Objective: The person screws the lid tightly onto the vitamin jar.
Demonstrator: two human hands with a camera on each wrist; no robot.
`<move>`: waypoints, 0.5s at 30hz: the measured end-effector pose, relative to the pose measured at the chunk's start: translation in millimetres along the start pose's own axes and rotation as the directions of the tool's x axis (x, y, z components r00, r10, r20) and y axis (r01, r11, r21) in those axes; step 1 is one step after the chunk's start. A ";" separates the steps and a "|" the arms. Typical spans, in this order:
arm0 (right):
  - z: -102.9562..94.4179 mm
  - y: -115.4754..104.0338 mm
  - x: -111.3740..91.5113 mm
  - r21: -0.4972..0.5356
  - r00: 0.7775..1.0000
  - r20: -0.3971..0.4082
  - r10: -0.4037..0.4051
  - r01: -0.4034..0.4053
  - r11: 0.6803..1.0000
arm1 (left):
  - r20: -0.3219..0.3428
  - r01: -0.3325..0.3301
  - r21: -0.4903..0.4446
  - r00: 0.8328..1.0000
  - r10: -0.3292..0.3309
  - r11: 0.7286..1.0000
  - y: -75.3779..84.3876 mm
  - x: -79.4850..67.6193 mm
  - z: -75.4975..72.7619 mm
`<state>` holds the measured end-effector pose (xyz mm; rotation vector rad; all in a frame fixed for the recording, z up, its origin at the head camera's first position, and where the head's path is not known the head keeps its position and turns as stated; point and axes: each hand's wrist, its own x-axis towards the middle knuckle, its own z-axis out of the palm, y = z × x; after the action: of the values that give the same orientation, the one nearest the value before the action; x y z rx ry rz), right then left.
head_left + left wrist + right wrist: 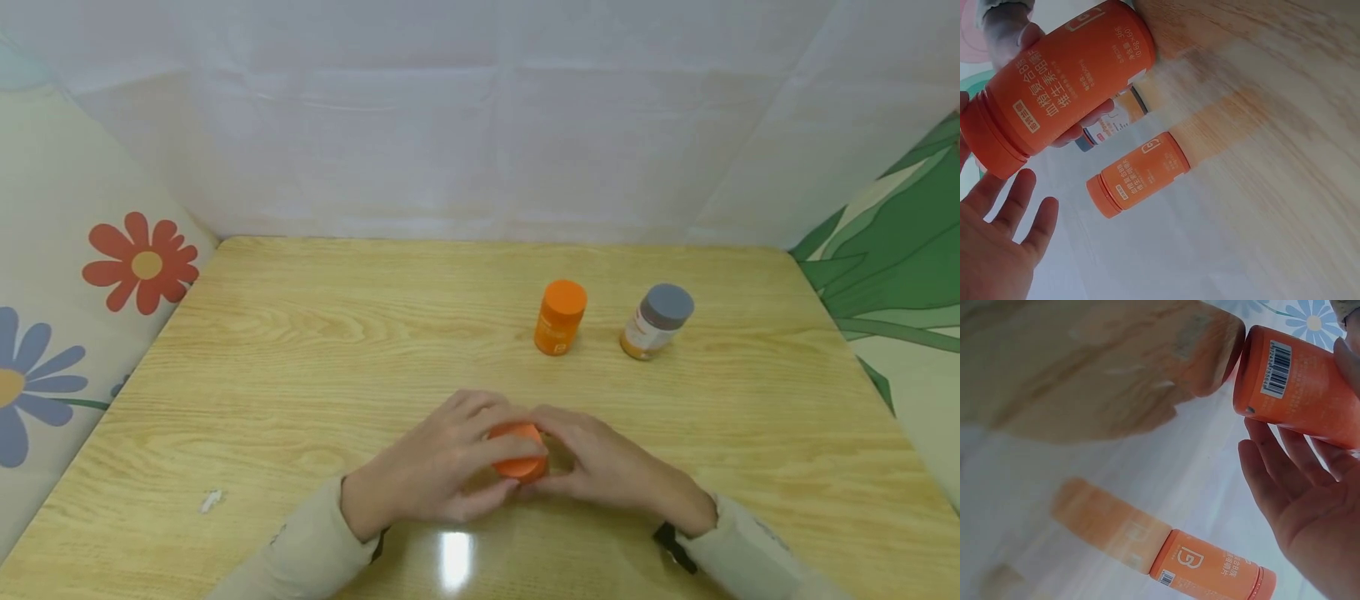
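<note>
An orange vitamin bottle (522, 467) with an orange cap is between my two hands near the front of the table. My left hand (442, 458) reaches over its top, fingers and thumb about the cap (991, 137). On the other side my right hand (611, 467) holds the bottle's body, its fingers partly hidden behind the bottle in the left wrist view. White print faces the left wrist camera; a barcode (1277, 370) faces the right one. Whether the base touches the table, I cannot tell.
Farther back on the wooden table (300, 333) stand a second orange bottle (560, 318) and, right of it, a grey-capped bottle (656, 322) with a white label. A small white scrap (212, 500) lies at the left. White cloth (495, 150) hangs behind the table.
</note>
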<state>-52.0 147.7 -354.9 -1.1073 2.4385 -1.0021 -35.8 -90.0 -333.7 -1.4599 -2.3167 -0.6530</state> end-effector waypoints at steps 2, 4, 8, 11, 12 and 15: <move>0.2 -0.4 0.2 -0.009 1.000 -0.013 0.005 -0.005 1.000 | -0.012 0.037 0.020 0.999 -0.036 0.999 0.5 0.5 0.2; 0.3 -0.8 0.4 -0.024 1.000 -0.023 0.012 -0.013 1.000 | -0.028 0.080 0.058 0.996 -0.079 0.995 0.7 0.8 0.3; 0.8 -1.6 0.5 -0.053 0.999 -0.032 0.026 -0.028 0.998 | -0.055 0.154 0.121 0.987 -0.148 0.981 1.2 0.4 1.2; 1.4 -1.7 0.8 -0.075 0.999 -0.040 0.012 -0.015 0.997 | -0.058 0.173 0.137 0.984 -0.166 0.975 2.6 0.8 2.1; 1.5 -1.7 0.9 -0.078 0.999 -0.041 0.005 -0.008 0.997 | -0.058 0.174 0.138 0.984 -0.167 0.975 3.2 1.0 2.4; 1.9 -1.5 1.2 -0.080 0.999 -0.042 -0.013 0.009 0.997 | -0.058 0.162 0.142 0.986 -0.155 0.977 4.1 1.2 3.2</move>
<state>-51.0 145.3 -355.1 -1.1373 2.5294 -0.9479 -32.8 -86.0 -335.0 -1.1928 -2.4064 -0.5395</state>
